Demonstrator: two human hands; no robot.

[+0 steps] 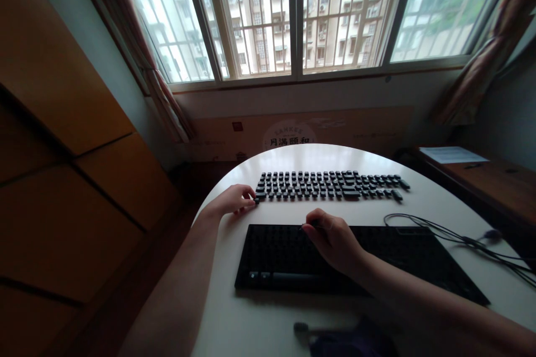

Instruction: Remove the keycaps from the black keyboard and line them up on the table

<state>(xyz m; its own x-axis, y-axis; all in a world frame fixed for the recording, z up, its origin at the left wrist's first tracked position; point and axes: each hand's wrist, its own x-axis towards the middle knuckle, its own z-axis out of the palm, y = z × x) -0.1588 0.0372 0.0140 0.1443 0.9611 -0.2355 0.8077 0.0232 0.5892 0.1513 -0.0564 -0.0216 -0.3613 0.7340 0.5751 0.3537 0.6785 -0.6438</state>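
Note:
A black keyboard base (288,251) lies on the white table, most of its keys off; a few keys (258,276) and a long space bar (297,280) show along its near edge. Beyond it, loose black keycaps (310,185) are laid out in rows. My left hand (237,199) rests at the left end of these rows, thumb and fingers closed around a keycap (257,201) at the near corner. Over the upper middle of the base, my right hand (330,234) is closed in a pinch. What it grips is small and dark, too hidden to name.
Black cables (464,240) lie at the table's right side. A small brush (301,327) and a dark purple cloth-like item (352,340) sit at the near edge. A brown side table (506,173) with papers (452,154) stands at right; a wooden cabinet (75,178) is at left.

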